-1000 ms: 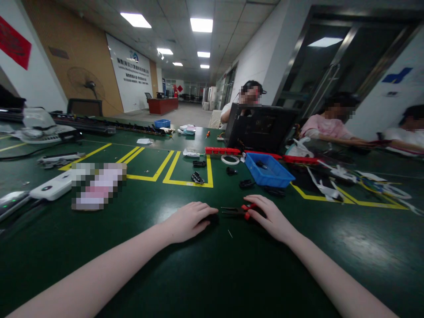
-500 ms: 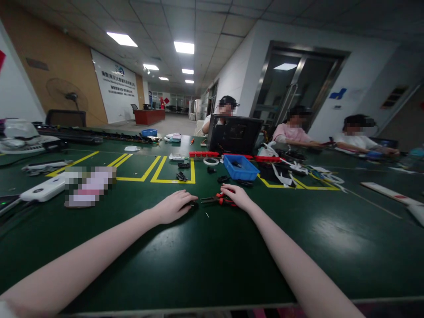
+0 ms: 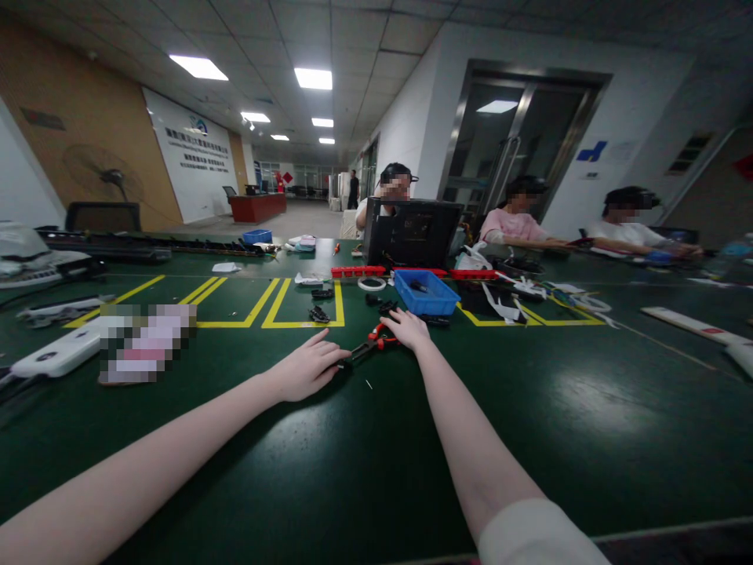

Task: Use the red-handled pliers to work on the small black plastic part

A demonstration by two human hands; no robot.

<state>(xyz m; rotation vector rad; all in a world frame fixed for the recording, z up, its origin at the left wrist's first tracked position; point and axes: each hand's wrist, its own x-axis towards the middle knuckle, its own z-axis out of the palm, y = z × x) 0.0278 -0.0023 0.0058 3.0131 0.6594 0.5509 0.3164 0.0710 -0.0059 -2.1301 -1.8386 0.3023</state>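
Red-handled long-nose pliers (image 3: 372, 342) are in my right hand (image 3: 408, 329), whose fingers curl over the handles. Their jaws point left and down, with the tips close to a small black part (image 3: 343, 365). My left hand (image 3: 311, 367) lies low over the green table and holds this part at its fingertips. Its thumb and most of the part are hidden, so I cannot tell what kind of part it is. Whether the jaws touch it is also unclear. A thin pale sliver (image 3: 369, 384) lies on the table just below the pliers.
Behind my right hand stands a blue bin (image 3: 424, 293) with dark pieces inside. Small black parts (image 3: 319, 315) and a white ring (image 3: 372, 284) lie nearby. A white power strip (image 3: 59, 349) is at left. A black monitor (image 3: 412, 233) and several people are beyond.
My right hand has shifted slightly left, and the pliers have turned from nearly level to slanted, tips toward my left hand. The view has turned a little.
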